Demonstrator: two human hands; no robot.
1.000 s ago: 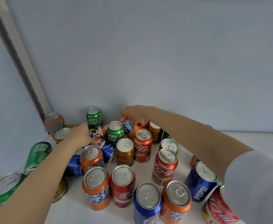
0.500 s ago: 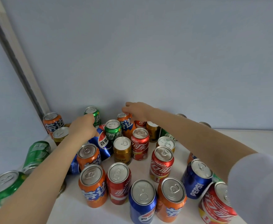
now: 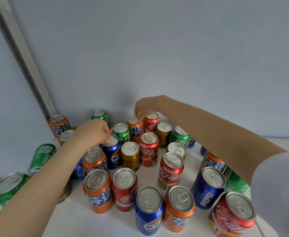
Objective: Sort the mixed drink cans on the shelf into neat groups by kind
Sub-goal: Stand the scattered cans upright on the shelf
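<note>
You are reaching both hands into the mixed cans on the shelf (image 3: pixel 277 144).

Your left hand (image 3: pixel 94 130) is pinching the rim of an upright blue Pepsi can (image 3: pixel 112 154) directly beneath it, its long axis standing vertical. Your right hand (image 3: pixel 145 106) is closing its fingertips on the top of an upright orange Fanta can (image 3: pixel 134 129) just below, beside a red cola can (image 3: pixel 152 123) on its right.

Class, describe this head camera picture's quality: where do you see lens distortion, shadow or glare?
Head view: wide-angle bending tilts the left wall post and outer cans; a soft shadow sits on the back wall above the right hand; silver lids such as the front blue can reflect mild glare.
</note>
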